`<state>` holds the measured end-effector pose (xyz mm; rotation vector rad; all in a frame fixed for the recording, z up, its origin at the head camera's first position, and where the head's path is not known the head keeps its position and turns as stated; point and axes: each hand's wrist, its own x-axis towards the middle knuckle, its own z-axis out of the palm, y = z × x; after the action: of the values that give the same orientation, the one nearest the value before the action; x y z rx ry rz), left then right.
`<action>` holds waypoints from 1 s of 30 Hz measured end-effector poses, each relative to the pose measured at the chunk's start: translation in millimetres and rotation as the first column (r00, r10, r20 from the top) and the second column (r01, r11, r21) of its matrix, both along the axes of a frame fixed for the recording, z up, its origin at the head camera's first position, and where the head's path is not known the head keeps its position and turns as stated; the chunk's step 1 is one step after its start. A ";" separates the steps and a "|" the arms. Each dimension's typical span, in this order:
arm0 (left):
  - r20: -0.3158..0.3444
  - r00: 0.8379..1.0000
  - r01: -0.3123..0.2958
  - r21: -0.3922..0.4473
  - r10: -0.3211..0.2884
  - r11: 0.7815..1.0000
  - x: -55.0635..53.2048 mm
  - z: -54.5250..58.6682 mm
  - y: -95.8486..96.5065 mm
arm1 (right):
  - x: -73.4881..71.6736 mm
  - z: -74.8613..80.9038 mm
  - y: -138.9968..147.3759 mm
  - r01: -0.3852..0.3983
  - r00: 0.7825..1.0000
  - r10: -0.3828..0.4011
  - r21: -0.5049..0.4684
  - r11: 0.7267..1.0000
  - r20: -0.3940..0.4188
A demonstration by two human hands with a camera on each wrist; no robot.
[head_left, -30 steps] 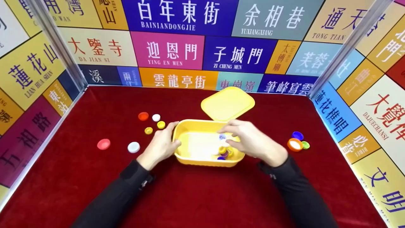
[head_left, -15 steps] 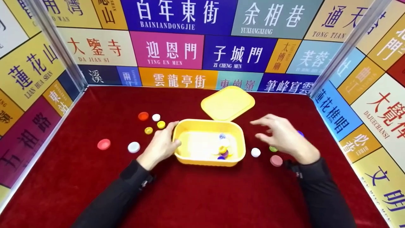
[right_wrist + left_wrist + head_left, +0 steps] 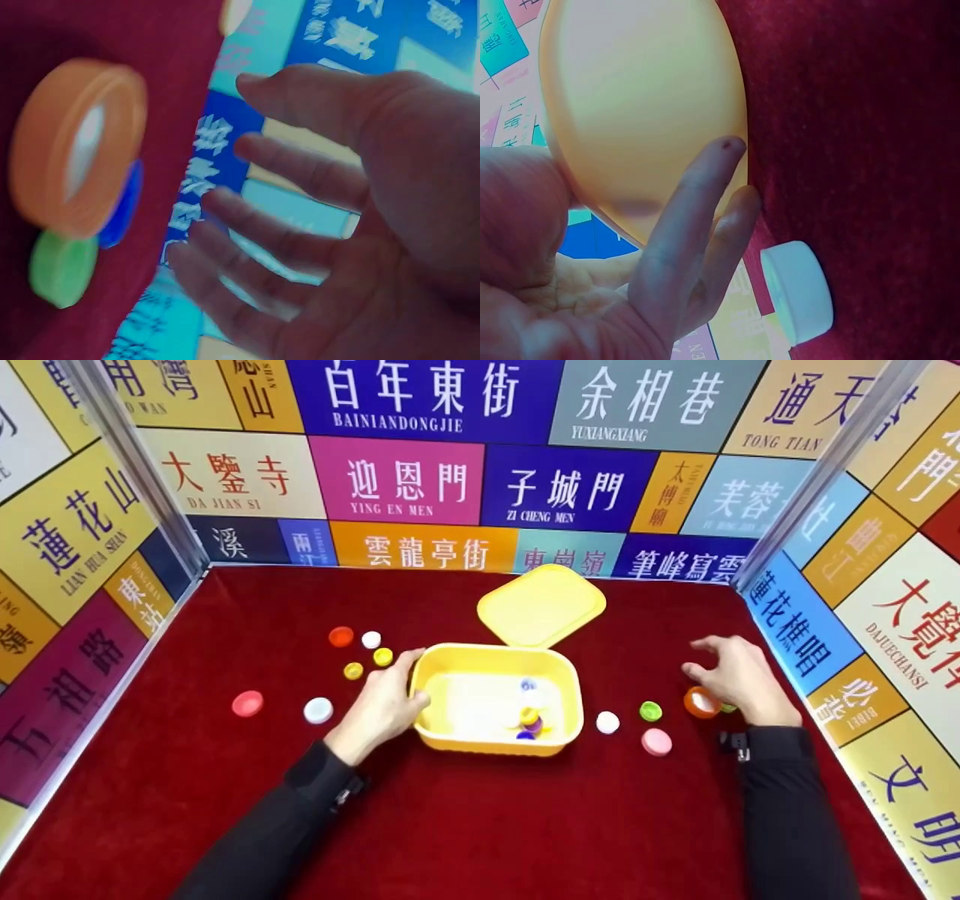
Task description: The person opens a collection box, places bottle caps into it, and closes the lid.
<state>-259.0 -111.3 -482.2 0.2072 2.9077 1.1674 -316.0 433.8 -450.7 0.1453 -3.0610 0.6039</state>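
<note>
A yellow plastic box point(image 3: 480, 744) stands mid-table with several small bottle caps at its right end, among them a yellow cap point(image 3: 529, 715). My left hand point(image 3: 382, 701) holds the box's left end, thumb over the rim and fingers along the outer wall. Over on the right, my right hand point(image 3: 742, 679) hovers with loosely bent fingers and nothing in it. Just below it lies an orange cap point(image 3: 700, 703) with a white inside. Beside that, in the right wrist view, are a green cap point(image 3: 64, 268) and a blue cap point(image 3: 124, 210), which the hand hides in the head view.
Behind the box lies its yellow lid point(image 3: 541, 606). Right of the box are a white cap point(image 3: 607, 723), a light green cap point(image 3: 650, 711) and a pink cap point(image 3: 657, 742). Several more caps, including a red cap point(image 3: 341, 637), lie left. Printed panels point(image 3: 397, 480) enclose the table.
My right hand has left the box, bare-fingered, and moved right to above the orange cap. White, green and pink caps beside the box came into sight. My left hand stays on the box.
</note>
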 end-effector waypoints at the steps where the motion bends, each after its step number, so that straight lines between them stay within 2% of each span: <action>1: -0.003 1.000 0.000 -0.002 0.000 1.000 0.1 -0.1 0.0 | -0.5 -2.6 3.8 0.018 1.000 -0.018 0.005 1.000 0.025; 6: 0.002 1.000 -0.001 0.003 0.001 1.000 0.5 0.9 0.4 | -2.5 -12.5 14.5 0.068 0.992 -0.070 0.017 0.998 0.107; 14: 0.003 1.000 -0.004 0.004 0.004 1.000 -0.1 1.9 0.9 | -0.8 -16.1 12.6 0.159 0.975 -0.147 -0.068 0.985 0.165; 23: -0.010 1.000 -0.003 0.007 0.003 1.000 1.9 -0.3 0.9 | -2.9 -19.5 9.5 0.145 0.985 -0.136 -0.077 0.986 0.106; 30: 0.010 1.000 -0.010 0.009 0.010 1.000 1.0 0.6 0.9 | -4.0 -23.4 3.5 0.114 0.993 -0.115 -0.064 0.991 -0.017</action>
<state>-258.0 -110.4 -481.5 0.1874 2.8990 1.1796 -320.0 437.3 -474.1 -0.0246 -3.0004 0.6860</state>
